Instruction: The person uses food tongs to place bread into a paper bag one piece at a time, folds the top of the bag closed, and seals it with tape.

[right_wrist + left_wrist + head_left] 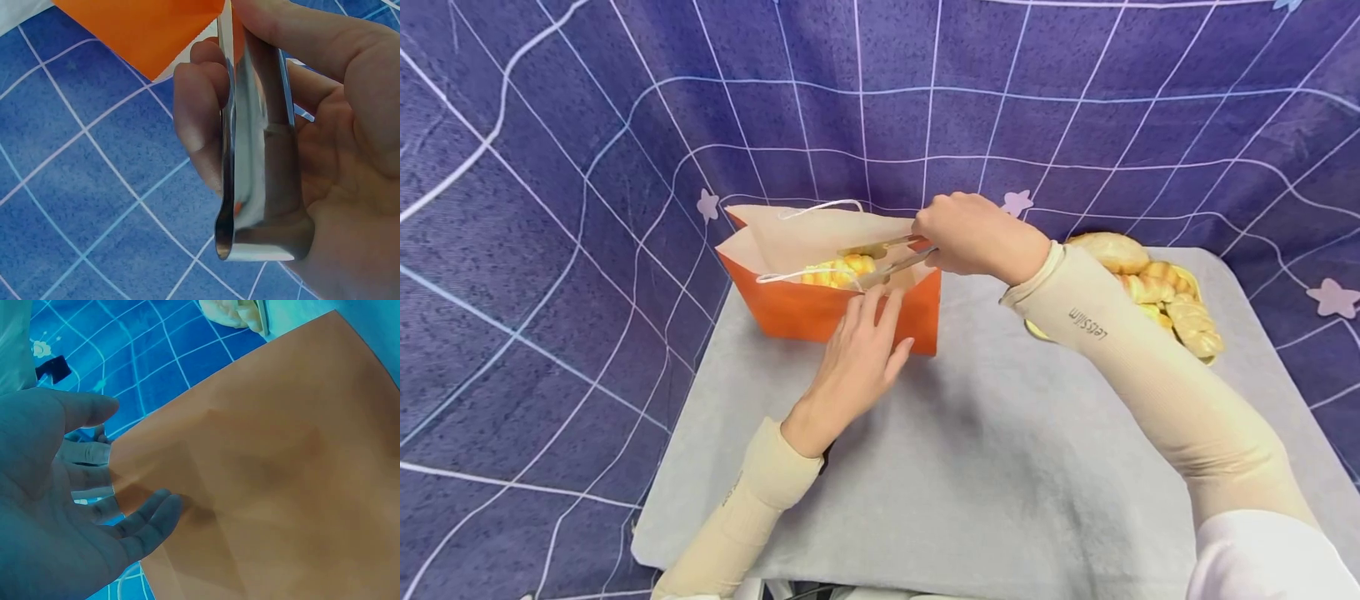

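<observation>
My right hand [973,237] grips metal tongs [265,169] by the handle end. Their tips point left into the mouth of an orange paper bag [820,312] with white cord handles. Golden ridged bread [838,272] shows inside the bag, right at the tong tips. In the head view my left hand [857,354] reaches up to the bag's front rim, fingers extended and thumb spread apart. From the left wrist view, some fingers [87,453] pass behind the paper edge, while another lies in front of the orange side. The bag's lower inside is hidden.
To the right, partly behind the right forearm, a yellow-rimmed plate [1037,332] holds several breads [1157,283]. Everything stands on a grey-covered table [1000,467]. Purple grid-patterned cloth [895,100] hangs close behind the bag and along the left side.
</observation>
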{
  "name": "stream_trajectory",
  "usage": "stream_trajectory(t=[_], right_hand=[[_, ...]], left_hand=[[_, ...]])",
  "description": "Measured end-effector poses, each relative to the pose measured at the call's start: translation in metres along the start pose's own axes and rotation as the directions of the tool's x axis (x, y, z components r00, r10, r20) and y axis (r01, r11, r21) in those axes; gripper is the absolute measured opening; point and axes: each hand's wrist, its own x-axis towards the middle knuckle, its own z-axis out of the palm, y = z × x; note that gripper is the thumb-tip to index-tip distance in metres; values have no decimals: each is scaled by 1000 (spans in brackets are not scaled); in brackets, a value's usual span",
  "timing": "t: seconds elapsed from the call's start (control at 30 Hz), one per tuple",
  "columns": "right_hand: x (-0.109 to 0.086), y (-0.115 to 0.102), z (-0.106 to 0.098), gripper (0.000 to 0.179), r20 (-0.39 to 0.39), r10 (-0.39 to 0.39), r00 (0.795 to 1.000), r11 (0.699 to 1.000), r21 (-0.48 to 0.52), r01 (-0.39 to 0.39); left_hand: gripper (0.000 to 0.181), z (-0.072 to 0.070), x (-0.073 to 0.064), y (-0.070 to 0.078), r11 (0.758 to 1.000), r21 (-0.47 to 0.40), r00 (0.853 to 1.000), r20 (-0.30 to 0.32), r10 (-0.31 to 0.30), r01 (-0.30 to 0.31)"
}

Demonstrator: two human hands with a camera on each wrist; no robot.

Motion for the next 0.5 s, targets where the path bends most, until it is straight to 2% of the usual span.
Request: stream_trajectory(t=[0.3, 0.5], right_hand=[[-4, 3, -1, 17, -10, 2, 1000, 1000, 11, -2], [-7, 5, 0, 8, -13, 17, 1000, 1000, 27, -16]], left_hand=[[61, 0, 0, 1, 1000, -7, 1000, -2, -6, 6], [62, -1, 1, 2, 1000, -9, 1000, -8, -4, 3]])
